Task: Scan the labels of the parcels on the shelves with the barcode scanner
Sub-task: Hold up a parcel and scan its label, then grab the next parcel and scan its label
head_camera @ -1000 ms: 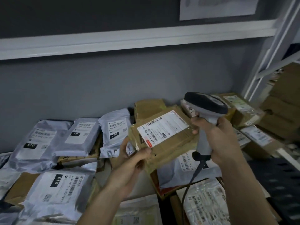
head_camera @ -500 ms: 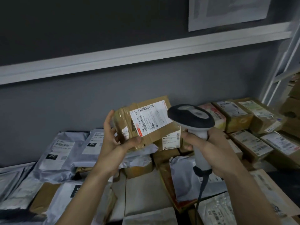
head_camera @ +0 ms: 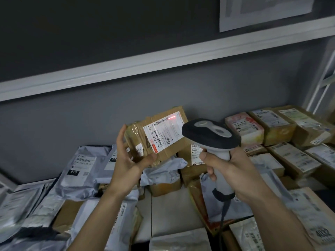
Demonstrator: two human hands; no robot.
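Observation:
My left hand (head_camera: 129, 158) holds a flat brown cardboard parcel (head_camera: 141, 136) up above the shelf, its white label (head_camera: 163, 134) tilted toward me. A red scan line glows on the label's upper right corner. My right hand (head_camera: 233, 171) grips the white handle of the barcode scanner (head_camera: 210, 134), whose black head points at that label from the right, a short way off. The scanner's cable hangs down below my fist.
Grey poly mailers (head_camera: 79, 167) with labels lie piled at the left. Brown boxes (head_camera: 279, 125) with labels fill the right side of the shelf. A white shelf beam (head_camera: 163, 60) runs above, and a white upright frame (head_camera: 324, 84) stands at the far right.
My left hand has lifted the cardboard parcel up off the pile and turned its label toward the scanner. The red scan line now shows on the label.

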